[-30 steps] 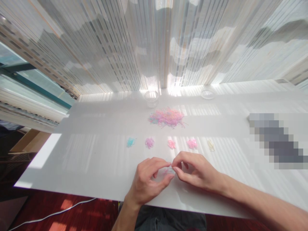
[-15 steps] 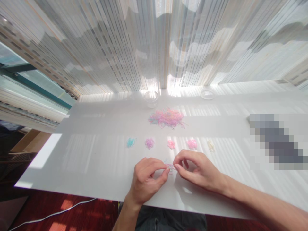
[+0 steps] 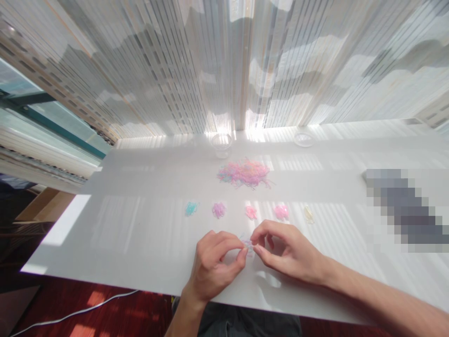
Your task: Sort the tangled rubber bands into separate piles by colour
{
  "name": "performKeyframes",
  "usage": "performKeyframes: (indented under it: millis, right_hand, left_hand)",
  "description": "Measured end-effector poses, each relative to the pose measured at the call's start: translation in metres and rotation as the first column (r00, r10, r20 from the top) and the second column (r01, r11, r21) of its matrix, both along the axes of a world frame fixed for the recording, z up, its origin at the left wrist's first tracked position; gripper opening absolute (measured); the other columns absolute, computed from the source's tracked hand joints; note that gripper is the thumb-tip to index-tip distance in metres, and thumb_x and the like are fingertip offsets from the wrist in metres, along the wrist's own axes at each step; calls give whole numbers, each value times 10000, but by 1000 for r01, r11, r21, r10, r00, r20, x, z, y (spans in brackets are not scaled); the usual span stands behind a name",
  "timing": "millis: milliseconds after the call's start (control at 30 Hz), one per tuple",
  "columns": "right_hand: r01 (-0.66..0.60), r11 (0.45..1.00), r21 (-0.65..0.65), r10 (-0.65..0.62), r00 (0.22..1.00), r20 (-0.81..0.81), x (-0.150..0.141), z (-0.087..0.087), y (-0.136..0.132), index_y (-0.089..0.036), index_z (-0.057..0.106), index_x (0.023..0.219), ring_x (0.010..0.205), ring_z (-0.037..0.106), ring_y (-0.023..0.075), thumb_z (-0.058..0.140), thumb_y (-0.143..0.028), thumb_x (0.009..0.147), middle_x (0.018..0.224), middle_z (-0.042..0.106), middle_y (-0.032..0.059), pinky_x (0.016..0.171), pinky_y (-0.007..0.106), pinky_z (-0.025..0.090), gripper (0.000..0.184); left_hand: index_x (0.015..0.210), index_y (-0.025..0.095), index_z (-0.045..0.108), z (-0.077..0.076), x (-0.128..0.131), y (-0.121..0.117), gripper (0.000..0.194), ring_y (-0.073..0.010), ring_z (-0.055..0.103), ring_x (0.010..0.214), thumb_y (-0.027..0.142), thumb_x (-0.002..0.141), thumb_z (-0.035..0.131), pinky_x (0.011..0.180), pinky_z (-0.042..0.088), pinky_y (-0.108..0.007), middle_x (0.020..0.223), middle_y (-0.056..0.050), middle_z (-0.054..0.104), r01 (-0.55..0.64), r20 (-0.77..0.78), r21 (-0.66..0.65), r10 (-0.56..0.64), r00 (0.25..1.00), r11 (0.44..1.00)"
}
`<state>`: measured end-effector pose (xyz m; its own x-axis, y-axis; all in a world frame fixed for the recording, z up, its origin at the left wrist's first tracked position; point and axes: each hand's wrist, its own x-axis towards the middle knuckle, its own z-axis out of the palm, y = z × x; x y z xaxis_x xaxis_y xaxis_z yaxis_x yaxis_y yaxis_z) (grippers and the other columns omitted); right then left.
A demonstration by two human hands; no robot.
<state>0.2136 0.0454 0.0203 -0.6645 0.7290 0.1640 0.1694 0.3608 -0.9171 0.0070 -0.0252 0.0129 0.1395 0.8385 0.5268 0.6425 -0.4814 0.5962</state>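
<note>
My left hand is closed in a pinch, thumb against forefinger, at the edge of a small mixed bunch of thin rubber bands. From the other side my right hand pinches at the same bunch, its thumb and forefinger tips close together. The strands between the fingertips are fine and partly hidden. Beyond the hands lies a row of small rubber band piles: teal, purple, coral, pink and pale yellow.
Behind the row is a larger mixed heap of rubber bands. A clear plastic cup and a clear round lid stand near the back edge of the white table. A blurred-out object lies at the right.
Both hands keep almost the same place. The pinkish strands stretched between the fingertips earlier show less clearly now. The view has shifted slightly.
</note>
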Motion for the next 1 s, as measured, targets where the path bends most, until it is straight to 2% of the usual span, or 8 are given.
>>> performKeyframes:
  millis: [133, 267, 433, 633, 767, 1000]
  right_hand:
    - [-36, 999, 35, 36, 999, -10, 0, 0, -1, -176, 680, 1104, 707, 652, 126, 671, -252, 918, 898, 736, 47, 627, 230, 549, 201]
    - [-43, 998, 40, 43, 999, 12, 0, -2, 0, -188, 723, 1030, 631, 616, 102, 615, -245, 968, 823, 720, 20, 581, 208, 509, 136]
    - [-32, 999, 27, 31, 999, 40, 0, -2, 1, -190, 737, 965, 587, 587, 93, 602, -239, 975, 776, 721, 7, 561, 204, 496, 144]
    - [-7, 999, 37, 6, 1000, 23, 1, 1, 1, -192, 742, 974, 638, 639, 116, 586, -222, 972, 806, 753, 24, 607, 224, 534, 158]
    - [-1, 1000, 5, 1, 1000, 14, 0, 2, 1, -186, 737, 993, 662, 663, 118, 597, -214, 964, 827, 765, 24, 638, 224, 553, 145]
    - [10, 999, -38, -9, 1000, 28, -1, 2, 2, -188, 742, 965, 637, 649, 112, 600, -222, 949, 812, 765, 20, 608, 216, 536, 147]
  left_hand:
    - [906, 215, 680, -1, -1, 0, 117, -130, 669, 675, 104, 902, 718, 588, 447, -264, 800, 9, 751, 29, 7, 5, -29, 1000, 1000]
    - [927, 219, 707, 0, -2, 1, 102, -124, 664, 644, 119, 909, 720, 591, 457, -266, 821, 5, 764, 42, 1, -3, -42, 999, 999]
    - [905, 223, 707, 0, -1, 1, 83, -120, 632, 599, 142, 924, 703, 583, 457, -268, 790, 4, 754, 25, -9, -2, -25, 1000, 1000]
    - [887, 211, 666, -3, -1, 0, 89, -121, 555, 593, 130, 921, 684, 575, 439, -265, 783, -2, 708, -9, -32, -46, 7, 999, 999]
    - [868, 205, 652, -3, 0, 1, 103, -131, 575, 626, 121, 926, 672, 577, 420, -264, 751, -1, 686, -20, -52, -55, 17, 999, 998]
    - [927, 210, 674, -2, -1, 0, 69, -122, 551, 593, 142, 930, 691, 579, 429, -264, 782, 3, 711, -9, -36, -67, 6, 999, 998]
